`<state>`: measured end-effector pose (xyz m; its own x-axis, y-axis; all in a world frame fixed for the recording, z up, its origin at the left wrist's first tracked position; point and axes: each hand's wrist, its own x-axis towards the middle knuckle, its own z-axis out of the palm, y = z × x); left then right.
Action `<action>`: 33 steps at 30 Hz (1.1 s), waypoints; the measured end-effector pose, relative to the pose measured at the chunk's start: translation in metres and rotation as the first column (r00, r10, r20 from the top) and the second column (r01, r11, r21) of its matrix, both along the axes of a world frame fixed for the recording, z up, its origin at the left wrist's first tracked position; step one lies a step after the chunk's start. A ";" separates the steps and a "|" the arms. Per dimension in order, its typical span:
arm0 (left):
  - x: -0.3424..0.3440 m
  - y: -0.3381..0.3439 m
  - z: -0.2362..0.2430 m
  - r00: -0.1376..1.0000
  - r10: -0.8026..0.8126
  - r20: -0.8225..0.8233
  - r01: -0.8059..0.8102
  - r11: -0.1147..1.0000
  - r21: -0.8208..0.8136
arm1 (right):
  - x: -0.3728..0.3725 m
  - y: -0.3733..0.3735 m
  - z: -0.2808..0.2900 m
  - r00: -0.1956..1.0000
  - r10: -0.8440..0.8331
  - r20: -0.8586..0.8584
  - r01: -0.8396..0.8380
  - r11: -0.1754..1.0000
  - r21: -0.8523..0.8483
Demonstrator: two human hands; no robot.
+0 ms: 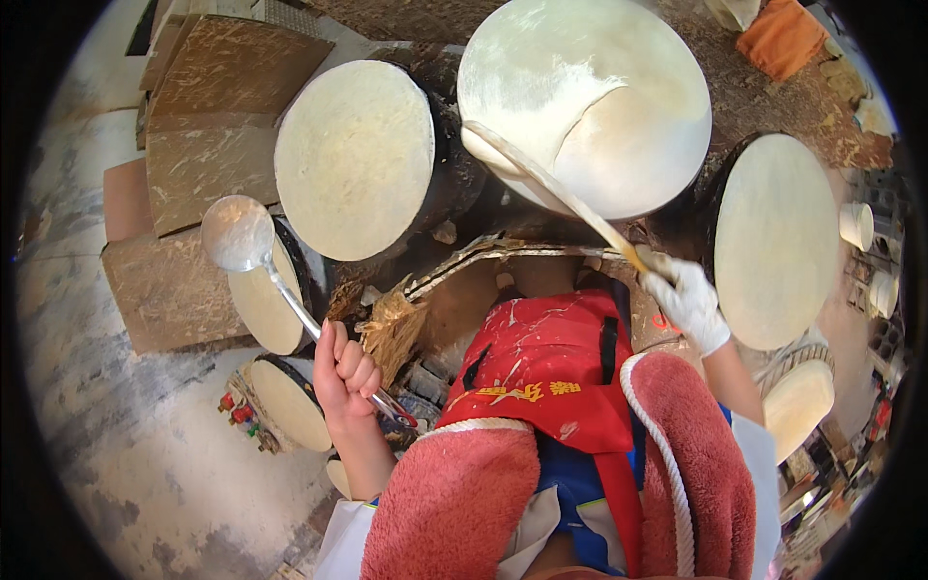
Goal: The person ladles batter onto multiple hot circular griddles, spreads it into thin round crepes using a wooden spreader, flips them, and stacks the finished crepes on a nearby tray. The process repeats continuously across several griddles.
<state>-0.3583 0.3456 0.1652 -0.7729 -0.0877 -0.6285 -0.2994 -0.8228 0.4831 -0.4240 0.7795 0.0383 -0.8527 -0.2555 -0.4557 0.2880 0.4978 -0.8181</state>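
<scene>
My left hand [345, 365] is bare and closed around the handle of a metal ladle [239, 233]. The ladle's round bowl is raised at the left, apart from the surfaces below it. A white glove covers my right hand [688, 302], which grips the end of a long wooden stick [580, 206]. The stick's far end reaches over the near left part of a large round pan or griddle [681, 106] coated in white, batter-like material. On that surface a smooth, pale rounded area shows beside a rougher white layer; whether the stick touches it I cannot tell.
Pale round discs on dark bases stand at the left [355, 159] and right [776, 242], with smaller ones lower down. Stained cardboard [208, 174] stands at the far left. Splintered wood [391, 329] lies near my left hand. An orange cloth [781, 39] and white cups [856, 225] are at right.
</scene>
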 end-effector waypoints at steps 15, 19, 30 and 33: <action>0.052 -0.156 0.006 0.994 -0.074 -0.084 0.076 0.997 0.023 | -0.024 -0.316 -0.050 0.529 -0.729 0.435 0.798 0.252 -0.548; 0.051 -0.178 0.002 0.988 -0.098 -0.121 0.111 0.989 0.102 | 0.002 -0.305 -0.043 0.303 -0.755 0.581 0.930 0.100 -0.354; 0.047 -0.207 -0.007 0.985 -0.120 -0.124 0.136 0.982 0.131 | -0.032 -0.336 -0.048 0.431 -0.781 0.453 0.894 0.301 -0.332; 0.040 -0.208 -0.010 0.980 -0.147 -0.135 0.168 0.972 0.165 | -0.018 -0.305 -0.046 0.356 -0.859 0.367 0.927 0.273 -0.259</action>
